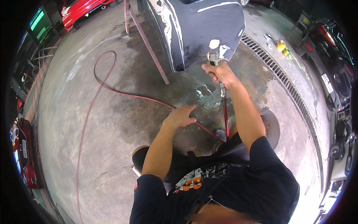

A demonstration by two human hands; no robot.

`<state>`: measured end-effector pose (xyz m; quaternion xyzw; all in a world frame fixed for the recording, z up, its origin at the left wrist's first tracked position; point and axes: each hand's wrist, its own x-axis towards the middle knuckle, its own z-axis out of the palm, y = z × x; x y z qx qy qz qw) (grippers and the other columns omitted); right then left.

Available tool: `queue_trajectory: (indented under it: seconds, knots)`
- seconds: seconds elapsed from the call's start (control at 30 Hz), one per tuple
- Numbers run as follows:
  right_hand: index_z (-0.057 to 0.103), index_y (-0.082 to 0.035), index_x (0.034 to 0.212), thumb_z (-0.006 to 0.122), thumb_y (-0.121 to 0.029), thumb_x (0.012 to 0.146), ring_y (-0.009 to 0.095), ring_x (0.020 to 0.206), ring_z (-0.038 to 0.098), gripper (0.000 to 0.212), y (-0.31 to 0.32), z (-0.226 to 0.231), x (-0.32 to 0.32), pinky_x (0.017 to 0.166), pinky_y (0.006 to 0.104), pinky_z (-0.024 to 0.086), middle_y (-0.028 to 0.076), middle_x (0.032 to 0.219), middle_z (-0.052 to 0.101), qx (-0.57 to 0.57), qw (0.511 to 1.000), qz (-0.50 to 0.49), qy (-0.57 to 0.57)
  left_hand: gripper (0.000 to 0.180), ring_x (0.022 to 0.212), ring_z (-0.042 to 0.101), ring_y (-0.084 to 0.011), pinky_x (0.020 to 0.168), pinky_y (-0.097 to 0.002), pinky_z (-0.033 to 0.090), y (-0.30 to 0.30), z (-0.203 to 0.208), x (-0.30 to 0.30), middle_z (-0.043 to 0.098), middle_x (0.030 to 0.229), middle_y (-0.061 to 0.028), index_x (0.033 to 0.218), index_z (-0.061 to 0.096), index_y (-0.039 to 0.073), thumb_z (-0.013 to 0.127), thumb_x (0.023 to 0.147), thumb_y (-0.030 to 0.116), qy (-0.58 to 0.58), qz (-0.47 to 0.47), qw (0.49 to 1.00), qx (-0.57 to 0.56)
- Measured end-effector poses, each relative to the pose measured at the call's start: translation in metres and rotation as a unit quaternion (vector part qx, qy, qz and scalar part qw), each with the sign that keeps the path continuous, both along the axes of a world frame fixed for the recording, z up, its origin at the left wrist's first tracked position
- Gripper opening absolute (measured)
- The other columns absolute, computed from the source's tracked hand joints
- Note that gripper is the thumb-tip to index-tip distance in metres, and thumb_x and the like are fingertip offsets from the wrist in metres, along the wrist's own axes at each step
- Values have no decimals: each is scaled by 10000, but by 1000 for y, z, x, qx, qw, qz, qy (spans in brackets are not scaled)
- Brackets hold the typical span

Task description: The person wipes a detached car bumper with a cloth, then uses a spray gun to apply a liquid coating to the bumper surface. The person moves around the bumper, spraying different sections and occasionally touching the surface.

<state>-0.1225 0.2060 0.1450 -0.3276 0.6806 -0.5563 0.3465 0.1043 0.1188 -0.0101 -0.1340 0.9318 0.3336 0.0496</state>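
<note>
My right hand is closed around a metal air gun, raised close to the lower edge of a car body panel. That panel is dark grey with white filler-like patches and streaks. Below the fist, a metal coupling joins the gun to a red air hose. My left hand hovers above the floor with its fingers apart and nothing in it. The hose runs beneath it, and I cannot tell whether they touch. Wet, dark patches mark the concrete under the panel.
A pinkish metal stand has its leg on the floor beside the panel. The hose loops away to the left. A drain grate curves along the right. A round grey object sits by my right leg. Parked cars, including a red one, surround the area.
</note>
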Motion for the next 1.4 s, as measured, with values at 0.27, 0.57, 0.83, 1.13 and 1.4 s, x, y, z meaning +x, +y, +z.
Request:
queue_trajectory:
  seconds: [0.27,0.57,0.83,1.13,1.4]
  knots:
    - [627,-32,813,793,-221,888,104,456,403,263,-15,25,28,436,324,301,-7,537,461,-9,996,-68,64,750,1374,515,-395,1127,-507,420,-15,-9,1,518,1494,-226,1511,488,58,754,884,370,4,65,998,-8]
    - [657,19,899,783,-283,874,202,657,627,328,-12,-12,50,670,392,515,141,708,662,-29,980,-89,177,759,1394,497,-404,1122,-561,417,-25,-12,1,521,1497,-201,1520,484,97,756,875,389,26,84,996,20]
    - [671,28,829,744,-222,866,213,630,641,263,-22,-88,1,630,407,516,128,676,668,-19,969,-234,77,751,1387,502,-399,1125,-540,415,-22,6,5,527,1487,-223,1531,480,80,743,887,364,10,79,997,-5]
    - [621,-26,780,762,-161,789,204,461,532,196,-13,-137,-110,432,398,348,72,605,576,-8,898,-426,-112,757,1409,480,-403,1142,-527,402,-21,12,4,508,1513,-225,1538,470,76,724,898,390,-3,78,997,-7]
    - [615,-70,780,798,-152,830,140,451,456,206,-8,-115,-86,417,329,318,21,581,500,-151,934,-295,-133,782,1426,465,-408,1155,-518,398,-25,10,-2,481,1544,-237,1552,447,79,726,901,410,-11,68,998,-2]
